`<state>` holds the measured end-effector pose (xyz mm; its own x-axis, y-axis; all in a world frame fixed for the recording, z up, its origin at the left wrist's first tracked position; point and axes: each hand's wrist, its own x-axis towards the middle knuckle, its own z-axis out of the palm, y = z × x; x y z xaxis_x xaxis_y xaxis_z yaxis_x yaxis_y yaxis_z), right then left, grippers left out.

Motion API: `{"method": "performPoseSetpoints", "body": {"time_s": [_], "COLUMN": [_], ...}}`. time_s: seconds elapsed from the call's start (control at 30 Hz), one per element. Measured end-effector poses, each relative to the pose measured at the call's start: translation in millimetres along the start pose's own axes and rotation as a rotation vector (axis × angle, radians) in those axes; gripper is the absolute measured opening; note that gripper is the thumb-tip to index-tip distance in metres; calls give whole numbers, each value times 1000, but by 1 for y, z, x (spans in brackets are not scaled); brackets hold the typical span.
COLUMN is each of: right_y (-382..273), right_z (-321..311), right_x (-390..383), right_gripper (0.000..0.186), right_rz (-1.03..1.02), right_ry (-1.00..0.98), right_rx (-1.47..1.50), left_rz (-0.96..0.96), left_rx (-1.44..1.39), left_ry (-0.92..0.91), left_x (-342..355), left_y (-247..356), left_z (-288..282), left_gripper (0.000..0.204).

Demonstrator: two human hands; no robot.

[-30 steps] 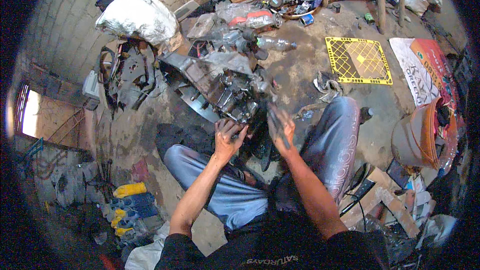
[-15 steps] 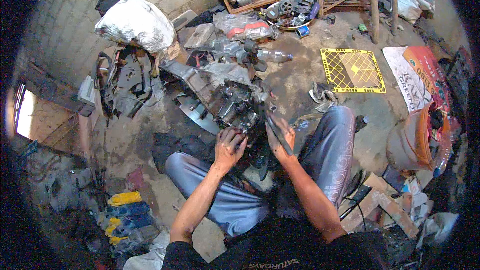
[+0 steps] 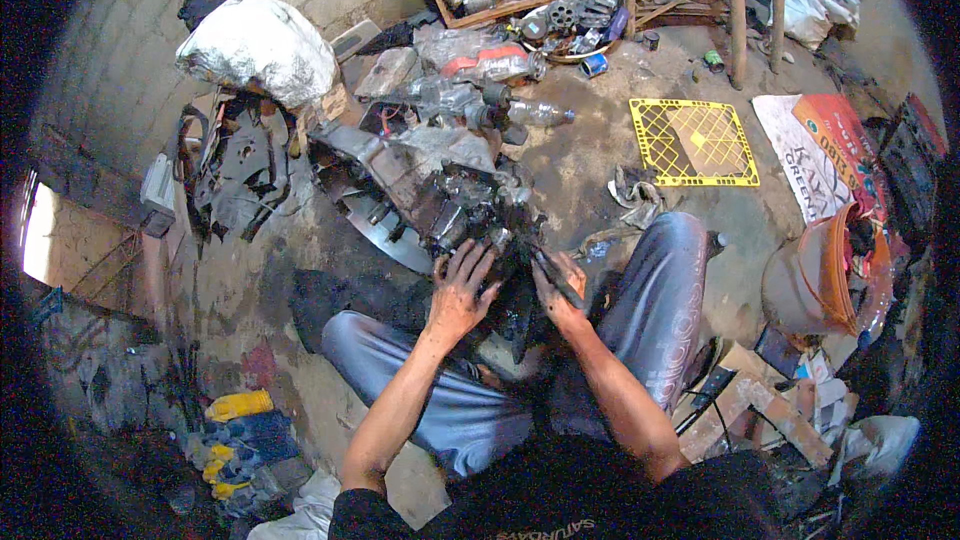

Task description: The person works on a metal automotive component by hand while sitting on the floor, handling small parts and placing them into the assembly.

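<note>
A greasy metal gearbox housing [image 3: 380,175] lies on the floor in front of me, its wide open end toward the left. Dark, wet-looking mechanical parts [image 3: 455,215] crowd the side nearest me. My left hand [image 3: 462,285] rests against these parts, fingers stretched and slightly apart, with nothing held in it. Close by on the right, my right hand [image 3: 566,290] is closed around a long dark tool [image 3: 560,278], which slants across the palm. The tool's far end is lost among the black parts, so its kind cannot be made out.
Plastic bottles [image 3: 540,112] and a white sack [image 3: 262,52] lie beyond the housing. A yellow plastic grate [image 3: 695,142] is on the floor to the right, near an orange-rimmed bucket [image 3: 815,275]. Yellow-capped containers [image 3: 240,405] stand at lower left. Wooden racks [image 3: 735,15] rise at the back.
My left hand's fingers have straightened and reach further over the parts. The right hand has turned a little, tilting the dark tool. The whole view has shifted slightly.
</note>
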<state>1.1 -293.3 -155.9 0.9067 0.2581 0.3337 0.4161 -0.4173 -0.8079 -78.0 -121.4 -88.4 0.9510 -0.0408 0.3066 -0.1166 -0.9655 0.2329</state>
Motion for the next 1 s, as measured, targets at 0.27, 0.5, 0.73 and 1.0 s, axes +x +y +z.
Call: {"method": "performPoseSetpoints", "body": {"time_s": [0.27,0.5,0.73,1.0], "right_y": [4,-45,-48,2], "right_z": [4,-7,-19,8], "right_x": [7,45,24,1], "right_gripper": [26,26,30,21], "right_rz": [-211,-298,-162,-229], "right_ry": [46,66,10,94], "right_rx": [170,190,157,-21], "left_rz": [-33,-47,-32,-27], "left_rx": [34,13,19,34], "left_ry": [4,46,37,112], "left_x": [-4,-10,-15,-3], "left_y": [4,-3,-5,6], "left_z": [1,3,-5,1], "left_gripper": [47,47,45,43]}}
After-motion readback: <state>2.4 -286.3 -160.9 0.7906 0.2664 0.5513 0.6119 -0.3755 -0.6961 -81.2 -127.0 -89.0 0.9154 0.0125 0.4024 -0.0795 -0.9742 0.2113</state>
